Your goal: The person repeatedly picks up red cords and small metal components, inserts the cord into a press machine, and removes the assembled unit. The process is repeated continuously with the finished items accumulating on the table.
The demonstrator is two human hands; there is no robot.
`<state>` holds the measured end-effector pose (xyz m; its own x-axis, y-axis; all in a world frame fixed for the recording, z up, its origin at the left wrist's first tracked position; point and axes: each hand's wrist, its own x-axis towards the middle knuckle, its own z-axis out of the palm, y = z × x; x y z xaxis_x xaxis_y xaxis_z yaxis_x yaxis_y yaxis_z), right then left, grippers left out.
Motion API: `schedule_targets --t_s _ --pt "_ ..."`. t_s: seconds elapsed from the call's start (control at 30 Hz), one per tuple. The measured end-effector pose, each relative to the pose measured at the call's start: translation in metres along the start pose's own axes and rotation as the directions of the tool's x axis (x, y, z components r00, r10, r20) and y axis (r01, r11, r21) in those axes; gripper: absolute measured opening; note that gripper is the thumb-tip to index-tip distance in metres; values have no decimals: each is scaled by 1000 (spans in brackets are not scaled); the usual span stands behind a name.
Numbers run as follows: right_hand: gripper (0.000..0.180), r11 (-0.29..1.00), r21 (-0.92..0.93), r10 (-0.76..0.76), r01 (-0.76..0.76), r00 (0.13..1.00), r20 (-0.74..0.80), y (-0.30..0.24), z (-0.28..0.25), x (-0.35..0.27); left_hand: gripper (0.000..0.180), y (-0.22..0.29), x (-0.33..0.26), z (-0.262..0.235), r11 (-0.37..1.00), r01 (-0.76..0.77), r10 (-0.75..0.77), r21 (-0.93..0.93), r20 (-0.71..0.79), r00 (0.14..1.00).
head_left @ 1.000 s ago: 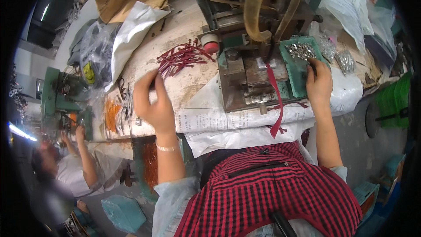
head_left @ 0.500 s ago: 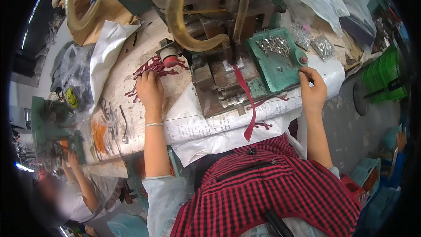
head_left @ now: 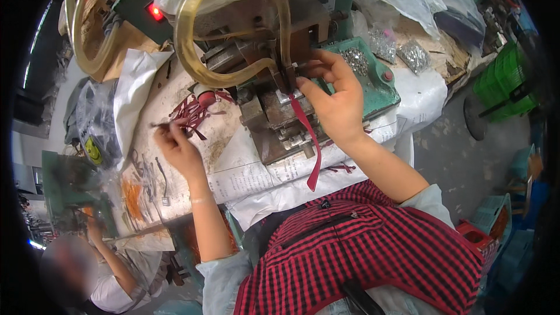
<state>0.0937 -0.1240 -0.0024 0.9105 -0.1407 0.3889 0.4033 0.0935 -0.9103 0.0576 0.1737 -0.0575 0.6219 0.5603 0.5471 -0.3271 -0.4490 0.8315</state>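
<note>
A dark red strap (head_left: 309, 140) hangs from the small metal die (head_left: 286, 95) of a bench press (head_left: 265, 52), its free end pointing toward me. My right hand (head_left: 338, 96) is beside the press head, thumb and fingers closed close to the die; what they pinch is too small to tell. On the left, my left hand (head_left: 182, 150) pinches a dark red strap at the near edge of a loose strap pile (head_left: 189, 109). A green tray (head_left: 373, 102) with small shiny metal pieces (head_left: 354, 61) stands right of the press, partly behind my right hand.
A red push button (head_left: 206, 99) stands beside the strap pile. Thick clear hoses (head_left: 185, 29) loop in front of the press. Bags of metal parts (head_left: 414, 56) lie beyond the tray. Green crates (head_left: 506, 86) stand at right. Another person's arm (head_left: 114, 259) works at lower left.
My right hand has moved from the tray's right edge leftward to the press head. My left hand has drawn back slightly from the strap pile with a strap. The view has shifted.
</note>
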Motion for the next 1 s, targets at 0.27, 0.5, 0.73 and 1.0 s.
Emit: schedule_targets --t_s 0.27,0.5,0.73,1.0 --pt "59 984 98 128 -148 974 185 -41 0 -10 23 179 -67 34 563 775 -361 -287 758 543" --pt "60 995 -80 86 -67 962 259 -29 -46 13 28 181 -75 83 165 972 -403 -168 888 222" --pt "38 878 -462 65 -125 987 -144 57 -140 28 26 182 -79 90 192 967 -450 -165 861 236" --pt "16 440 -898 93 12 994 59 42 -119 -3 28 169 -79 84 262 957 -399 -127 888 227"
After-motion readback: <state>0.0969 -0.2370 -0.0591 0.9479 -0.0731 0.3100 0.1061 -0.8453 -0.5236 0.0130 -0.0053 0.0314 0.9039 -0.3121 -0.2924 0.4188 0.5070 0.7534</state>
